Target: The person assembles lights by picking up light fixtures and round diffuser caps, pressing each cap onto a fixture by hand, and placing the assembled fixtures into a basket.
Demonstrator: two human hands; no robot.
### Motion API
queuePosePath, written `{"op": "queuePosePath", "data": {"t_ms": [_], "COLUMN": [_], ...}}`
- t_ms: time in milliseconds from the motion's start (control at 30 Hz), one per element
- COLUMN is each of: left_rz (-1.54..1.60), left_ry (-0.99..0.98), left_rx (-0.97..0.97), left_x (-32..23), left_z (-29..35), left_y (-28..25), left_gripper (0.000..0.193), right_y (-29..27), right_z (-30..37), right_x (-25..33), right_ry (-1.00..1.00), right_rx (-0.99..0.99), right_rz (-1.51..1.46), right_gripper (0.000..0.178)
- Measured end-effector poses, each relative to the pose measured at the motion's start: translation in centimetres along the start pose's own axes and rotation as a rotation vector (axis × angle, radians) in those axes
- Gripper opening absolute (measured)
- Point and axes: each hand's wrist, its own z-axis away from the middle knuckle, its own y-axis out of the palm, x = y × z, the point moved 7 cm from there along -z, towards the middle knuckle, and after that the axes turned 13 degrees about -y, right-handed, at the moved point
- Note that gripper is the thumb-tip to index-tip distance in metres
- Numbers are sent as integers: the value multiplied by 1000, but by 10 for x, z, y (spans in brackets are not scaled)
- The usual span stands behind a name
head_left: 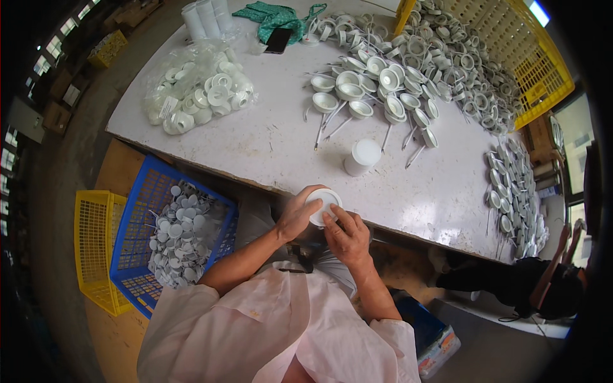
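Observation:
Just off the table's front edge, my left hand (295, 216) grips a round white lamp housing (317, 217) by its side, the thumb lying over its face. My right hand (348, 240) has its fingertips pressed on the same piece from the other side. The housing has a raised rim around a flat white disc. Beyond it on the table stands a short white cylinder (363, 157), seemingly a stack of thin discs. Farther back lie several cup-shaped white lamp housings (349, 92) with wires trailing toward me.
A clear bag of white rings (217, 96) lies on the table (281, 140), near white rolls (203, 20), a green cloth (271, 16) and a phone (279, 40). A yellow crate (543, 76) spills housings. Below left sit a blue basket (134, 204) of parts and a yellow basket (96, 249). Someone's arm (554, 268) shows at right.

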Motion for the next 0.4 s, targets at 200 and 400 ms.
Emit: {"op": "queuePosePath", "data": {"t_ms": [200, 400], "left_rz": [545, 642], "left_ry": [-42, -81], "left_rx": [-191, -744], "left_x": [30, 142], "left_z": [21, 89], "left_y": [-89, -285], "left_gripper": [28, 35], "right_y": [-5, -9], "right_z": [33, 64], "right_x": [-21, -41], "right_ry": [265, 399], "right_rx": [-103, -92], "right_rz": [-42, -7], "right_gripper": [40, 34]}}
